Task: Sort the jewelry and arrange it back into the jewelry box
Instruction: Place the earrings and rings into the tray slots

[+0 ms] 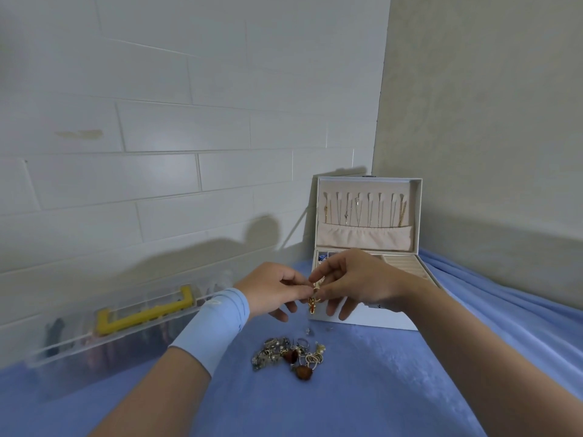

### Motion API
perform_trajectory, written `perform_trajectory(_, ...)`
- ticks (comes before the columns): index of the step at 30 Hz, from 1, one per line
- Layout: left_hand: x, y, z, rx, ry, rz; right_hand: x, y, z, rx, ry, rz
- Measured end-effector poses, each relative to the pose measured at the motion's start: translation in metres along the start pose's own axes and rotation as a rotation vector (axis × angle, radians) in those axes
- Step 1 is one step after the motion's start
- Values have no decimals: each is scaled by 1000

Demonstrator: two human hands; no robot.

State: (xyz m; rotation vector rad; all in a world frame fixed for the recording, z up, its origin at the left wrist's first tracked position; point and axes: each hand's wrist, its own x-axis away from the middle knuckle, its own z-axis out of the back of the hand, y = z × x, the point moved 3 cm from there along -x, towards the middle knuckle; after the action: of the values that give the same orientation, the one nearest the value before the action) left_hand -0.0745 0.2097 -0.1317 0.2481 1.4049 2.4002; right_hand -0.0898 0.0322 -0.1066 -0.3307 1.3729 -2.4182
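Gold red-stoned piece (313,303) | pinched by left hand (274,288) and right hand (358,280) | jewelry pile (288,354) 6 o'clock | jewelry box (383,320) 1 o'clock

We're on a matt blue cloth (394,389), soft and creased, w/ a clear glossy plastic organiser (94,351) and its yellow plastic handle (142,316). Jewelry box (388,321): smooth white outside, pale matt fabric lining inside. Jewelry pile (288,354) glints metal w/ glossy amber stones, and our gold-tone piece (313,305) shines too.
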Motion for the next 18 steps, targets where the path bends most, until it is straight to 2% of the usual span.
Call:
perform_trajectory(2,1,-1,0,120,-8,6,1,-1,2,-47,5,-3)
perform_trajectory(6,5,2,-3,346,-167,-1,3,-2,8,-183,33,-11)
perform_trajectory(18,7,0,1,271,-176,14,5,-2,8,-93,8,5)
